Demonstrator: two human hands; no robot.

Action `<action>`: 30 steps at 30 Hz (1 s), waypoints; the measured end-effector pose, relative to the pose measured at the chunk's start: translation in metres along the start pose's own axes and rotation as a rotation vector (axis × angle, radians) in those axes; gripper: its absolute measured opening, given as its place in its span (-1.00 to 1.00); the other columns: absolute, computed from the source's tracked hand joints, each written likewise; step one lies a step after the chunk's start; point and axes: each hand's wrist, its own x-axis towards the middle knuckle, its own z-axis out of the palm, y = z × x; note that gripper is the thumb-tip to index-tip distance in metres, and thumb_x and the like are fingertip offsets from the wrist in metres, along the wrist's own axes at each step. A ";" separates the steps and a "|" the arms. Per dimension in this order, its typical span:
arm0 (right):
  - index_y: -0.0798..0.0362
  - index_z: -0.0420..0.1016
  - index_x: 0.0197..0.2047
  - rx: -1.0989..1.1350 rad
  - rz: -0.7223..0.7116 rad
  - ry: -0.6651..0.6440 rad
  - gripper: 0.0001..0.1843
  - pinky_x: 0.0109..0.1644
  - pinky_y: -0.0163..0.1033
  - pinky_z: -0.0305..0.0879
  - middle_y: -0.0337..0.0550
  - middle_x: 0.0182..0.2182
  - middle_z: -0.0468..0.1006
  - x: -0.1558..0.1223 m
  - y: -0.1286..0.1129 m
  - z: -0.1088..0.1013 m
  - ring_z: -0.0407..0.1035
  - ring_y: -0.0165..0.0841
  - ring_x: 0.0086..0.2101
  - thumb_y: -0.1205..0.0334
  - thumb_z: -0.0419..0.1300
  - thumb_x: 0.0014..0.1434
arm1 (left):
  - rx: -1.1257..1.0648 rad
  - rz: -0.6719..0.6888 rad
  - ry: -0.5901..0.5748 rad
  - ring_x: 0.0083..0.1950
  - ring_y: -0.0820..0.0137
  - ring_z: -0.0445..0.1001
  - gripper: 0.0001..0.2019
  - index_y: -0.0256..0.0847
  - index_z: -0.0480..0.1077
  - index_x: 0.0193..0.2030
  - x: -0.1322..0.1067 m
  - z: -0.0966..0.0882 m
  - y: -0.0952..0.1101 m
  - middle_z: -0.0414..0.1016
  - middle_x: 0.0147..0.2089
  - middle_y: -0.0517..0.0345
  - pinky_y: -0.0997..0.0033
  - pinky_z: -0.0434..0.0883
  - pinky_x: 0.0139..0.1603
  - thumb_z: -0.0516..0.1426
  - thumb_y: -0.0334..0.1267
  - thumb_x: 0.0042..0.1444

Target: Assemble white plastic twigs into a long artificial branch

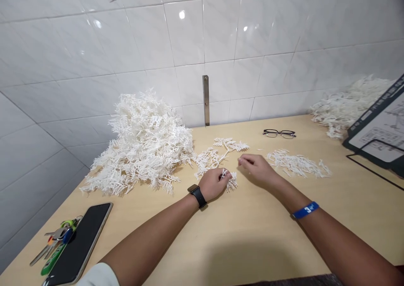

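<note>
My left hand point(215, 182), a black watch at its wrist, pinches a small white plastic branch sprig point(232, 182) with many thin prongs. Just to its right, apart from the sprig, my right hand point(257, 167) has its fingers closed in a pinch; whatever may be between them is too small to make out. Beyond both hands lie further white branched sprigs point(208, 159), one with a longer bare stem. A big heap of such sprigs point(148, 147) rises at the left. Loose small white pieces point(298, 164) are scattered on the table right of my right hand.
On the wooden table point(252, 239) are a phone point(82, 244) and keys point(58, 235) at the left front. Eyeglasses point(279, 133) lie near the tiled wall point(221, 33). At the right stand another white heap point(353, 100) and a dark printed box point(381, 130).
</note>
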 end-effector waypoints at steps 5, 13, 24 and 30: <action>0.08 0.55 -0.26 -0.042 -0.108 -0.330 -0.79 -0.40 -0.32 0.12 -0.22 -0.47 0.45 -0.005 -0.008 0.011 0.24 -0.39 -0.45 0.14 0.24 0.06 | 0.023 -0.014 0.014 -0.39 0.41 0.34 -0.68 -0.22 0.44 -0.34 0.001 0.000 0.000 0.47 -0.42 0.16 0.45 0.19 -0.34 -0.03 -0.09 0.24; 0.08 0.52 -0.33 -0.087 -0.198 -0.293 -0.76 -0.32 -0.29 0.19 -0.15 -0.40 0.53 -0.006 -0.003 0.015 0.31 -0.36 -0.40 0.15 0.09 0.23 | 0.056 -0.033 0.004 -0.43 0.43 0.30 -0.74 -0.21 0.37 -0.41 0.001 -0.002 0.004 0.41 -0.49 0.19 0.45 0.14 -0.38 -0.02 -0.17 0.21; 0.09 0.48 -0.38 0.042 -0.111 -0.178 -0.81 -0.32 -0.29 0.20 -0.19 -0.45 0.50 -0.004 -0.004 0.023 0.31 -0.37 -0.41 0.20 0.11 0.16 | 0.111 0.000 -0.008 -0.48 0.45 0.22 -0.72 -0.20 0.30 -0.48 -0.001 -0.003 0.008 0.32 -0.54 0.22 0.43 0.07 -0.42 -0.04 -0.17 0.21; 0.07 0.31 -0.50 0.307 0.046 -0.147 -0.75 -0.37 -0.29 0.13 -0.30 -0.57 0.32 0.001 0.008 0.035 0.20 -0.42 -0.48 0.10 0.15 0.09 | 0.119 0.015 0.001 -0.49 0.46 0.19 -0.73 -0.20 0.21 -0.53 0.001 -0.002 0.007 0.25 -0.58 0.25 0.43 0.07 -0.41 -0.05 -0.23 0.19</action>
